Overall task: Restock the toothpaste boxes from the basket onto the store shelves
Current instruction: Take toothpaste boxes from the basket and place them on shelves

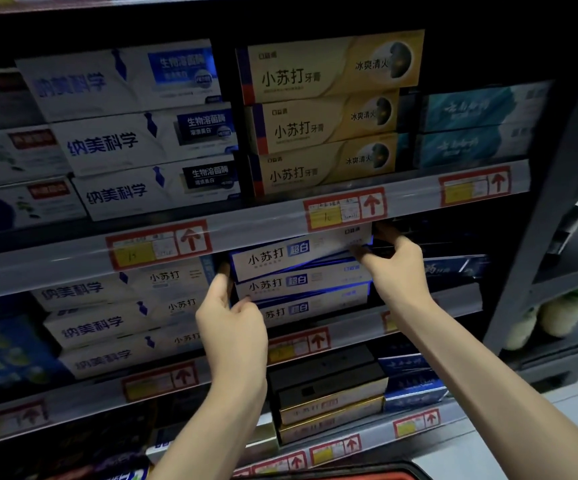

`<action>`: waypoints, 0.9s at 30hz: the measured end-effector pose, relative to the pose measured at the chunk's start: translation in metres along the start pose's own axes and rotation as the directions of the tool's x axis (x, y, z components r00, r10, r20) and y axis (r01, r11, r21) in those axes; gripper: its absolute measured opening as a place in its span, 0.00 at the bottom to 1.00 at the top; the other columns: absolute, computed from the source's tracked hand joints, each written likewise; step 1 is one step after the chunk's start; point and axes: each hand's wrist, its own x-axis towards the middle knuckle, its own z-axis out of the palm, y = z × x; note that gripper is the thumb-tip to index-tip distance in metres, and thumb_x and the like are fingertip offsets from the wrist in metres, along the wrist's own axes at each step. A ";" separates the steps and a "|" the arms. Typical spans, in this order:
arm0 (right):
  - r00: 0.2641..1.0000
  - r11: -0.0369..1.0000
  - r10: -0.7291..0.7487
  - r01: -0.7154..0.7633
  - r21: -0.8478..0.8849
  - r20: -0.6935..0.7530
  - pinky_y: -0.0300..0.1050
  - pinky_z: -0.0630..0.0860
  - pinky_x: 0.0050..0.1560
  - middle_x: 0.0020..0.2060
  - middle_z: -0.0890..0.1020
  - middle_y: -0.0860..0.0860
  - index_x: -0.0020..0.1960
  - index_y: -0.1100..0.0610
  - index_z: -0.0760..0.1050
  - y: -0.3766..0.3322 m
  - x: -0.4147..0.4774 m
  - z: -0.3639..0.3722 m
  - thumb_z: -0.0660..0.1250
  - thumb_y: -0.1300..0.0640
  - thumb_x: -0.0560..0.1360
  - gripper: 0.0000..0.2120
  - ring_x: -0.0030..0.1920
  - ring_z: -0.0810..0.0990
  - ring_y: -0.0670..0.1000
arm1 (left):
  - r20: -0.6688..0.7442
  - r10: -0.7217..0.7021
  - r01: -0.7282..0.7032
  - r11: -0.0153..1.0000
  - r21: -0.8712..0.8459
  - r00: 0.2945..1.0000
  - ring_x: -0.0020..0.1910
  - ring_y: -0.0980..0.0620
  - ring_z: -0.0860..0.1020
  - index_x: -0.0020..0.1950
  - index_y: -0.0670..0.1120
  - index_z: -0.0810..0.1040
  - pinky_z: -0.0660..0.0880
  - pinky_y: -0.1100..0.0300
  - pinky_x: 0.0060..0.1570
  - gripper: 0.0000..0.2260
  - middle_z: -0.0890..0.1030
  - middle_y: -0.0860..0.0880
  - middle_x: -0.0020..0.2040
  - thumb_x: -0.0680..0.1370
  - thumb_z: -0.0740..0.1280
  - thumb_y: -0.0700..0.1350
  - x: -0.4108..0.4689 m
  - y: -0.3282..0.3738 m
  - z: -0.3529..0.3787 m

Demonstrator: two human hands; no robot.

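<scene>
Basket [381, 475] mostly below btm edge

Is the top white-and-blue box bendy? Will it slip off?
Probably stiff: the top box shows straight edges though the left hand and right hand hold only its ends. It sits tilted on glossy boxes below, so it might slide.

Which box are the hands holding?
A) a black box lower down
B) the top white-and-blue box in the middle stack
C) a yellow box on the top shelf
B: the left hand and the right hand each grip one end of the white-and-blue box; neither hand touches a yellow or a black box.
</scene>
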 end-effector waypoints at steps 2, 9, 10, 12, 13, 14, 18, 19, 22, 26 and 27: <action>1.000 1.000 0.014 -0.014 -0.025 0.008 0.22 0.70 0.33 0.57 0.79 0.45 0.72 0.52 0.74 0.000 -0.001 -0.001 0.72 0.63 0.78 0.23 0.44 0.75 0.36 | 0.005 -0.006 0.006 1.000 -0.022 1.000 0.60 0.66 0.75 0.80 0.49 0.68 0.69 0.70 0.59 0.29 0.74 0.52 0.75 0.82 0.59 0.27 0.000 0.001 -0.002; 0.999 0.992 0.034 -0.039 -0.124 -0.038 0.52 0.75 0.66 0.68 0.77 0.50 0.77 0.53 0.68 -0.005 -0.020 -0.001 0.74 0.60 0.76 0.32 0.68 0.75 0.53 | 0.053 -0.003 0.006 0.998 -0.063 0.999 0.68 0.61 0.71 0.80 0.49 0.68 0.68 0.75 0.57 0.29 0.73 0.53 0.75 0.82 0.62 0.28 -0.015 0.011 -0.016; 0.998 0.988 0.034 -0.042 -0.147 -0.056 0.56 0.74 0.69 0.69 0.76 0.50 0.78 0.51 0.67 -0.006 -0.024 -0.001 0.74 0.58 0.76 0.33 0.70 0.74 0.54 | 0.065 0.001 0.003 0.998 -0.068 0.998 0.70 0.60 0.71 0.79 0.50 0.70 0.69 0.71 0.62 0.28 0.75 0.53 0.74 0.82 0.62 0.28 -0.018 0.013 -0.021; 0.995 0.983 0.055 -0.069 -0.168 -0.083 0.59 0.73 0.70 0.71 0.74 0.50 0.79 0.49 0.65 -0.011 -0.036 -0.003 0.74 0.56 0.77 0.34 0.71 0.72 0.55 | 0.096 -0.007 0.014 0.997 -0.074 0.995 0.69 0.58 0.75 0.77 0.51 0.73 0.70 0.64 0.64 0.26 0.77 0.54 0.71 0.82 0.62 0.30 -0.023 0.016 -0.033; 0.993 0.983 0.071 -0.085 -0.165 -0.091 0.59 0.72 0.70 0.71 0.73 0.50 0.79 0.49 0.65 -0.015 -0.043 -0.004 0.74 0.55 0.77 0.34 0.72 0.71 0.55 | 0.113 -0.013 0.022 0.997 -0.072 0.993 0.68 0.58 0.76 0.76 0.52 0.74 0.71 0.63 0.63 0.25 0.79 0.55 0.69 0.82 0.63 0.31 -0.025 0.019 -0.040; 0.992 0.983 0.089 -0.102 -0.152 -0.090 0.60 0.73 0.70 0.70 0.74 0.50 0.78 0.48 0.65 -0.019 -0.050 -0.005 0.75 0.54 0.77 0.34 0.71 0.71 0.55 | 0.130 -0.021 0.030 0.997 -0.066 0.991 0.66 0.59 0.77 0.74 0.52 0.76 0.72 0.62 0.63 0.23 0.80 0.55 0.68 0.82 0.64 0.33 -0.026 0.021 -0.048; 0.987 0.984 0.160 -0.162 -0.070 -0.020 0.59 0.75 0.67 0.61 0.77 0.49 0.76 0.46 0.68 -0.041 -0.086 -0.006 0.76 0.54 0.76 0.32 0.65 0.76 0.54 | 0.205 -0.062 0.071 0.997 -0.036 0.977 0.65 0.57 0.79 0.68 0.53 0.81 0.73 0.51 0.72 0.17 0.83 0.55 0.63 0.83 0.66 0.37 -0.033 0.034 -0.079; 0.985 0.984 0.173 -0.173 -0.050 0.007 0.56 0.75 0.66 0.61 0.77 0.49 0.76 0.47 0.69 -0.047 -0.097 -0.007 0.76 0.55 0.76 0.31 0.63 0.77 0.54 | 0.224 -0.068 0.076 0.997 -0.030 0.972 0.64 0.56 0.79 0.67 0.53 0.82 0.73 0.49 0.71 0.16 0.84 0.55 0.62 0.83 0.66 0.38 -0.036 0.039 -0.087; 0.982 0.985 0.173 -0.173 -0.012 0.072 0.46 0.74 0.57 0.58 0.78 0.51 0.73 0.48 0.70 -0.071 -0.132 -0.014 0.76 0.57 0.76 0.28 0.57 0.80 0.50 | 0.264 -0.050 0.061 0.998 -0.033 0.963 0.63 0.53 0.81 0.63 0.54 0.83 0.75 0.50 0.69 0.14 0.85 0.53 0.60 0.83 0.65 0.39 -0.045 0.054 -0.109; 0.980 0.985 0.172 -0.173 0.004 0.098 0.49 0.77 0.57 0.55 0.79 0.49 0.71 0.48 0.72 -0.101 -0.180 -0.025 0.76 0.59 0.76 0.26 0.52 0.80 0.46 | 0.297 -0.019 0.038 0.998 -0.059 0.955 0.62 0.53 0.82 0.61 0.53 0.84 0.76 0.49 0.68 0.12 0.86 0.52 0.58 0.83 0.65 0.40 -0.059 0.072 -0.137; 0.981 0.986 0.165 -0.165 -0.004 0.104 0.49 0.78 0.59 0.55 0.79 0.50 0.71 0.48 0.73 -0.108 -0.191 -0.027 0.76 0.59 0.76 0.26 0.52 0.80 0.46 | 0.299 -0.013 0.035 0.997 -0.067 0.954 0.61 0.52 0.82 0.61 0.52 0.84 0.76 0.49 0.68 0.12 0.86 0.52 0.58 0.83 0.65 0.40 -0.062 0.075 -0.144</action>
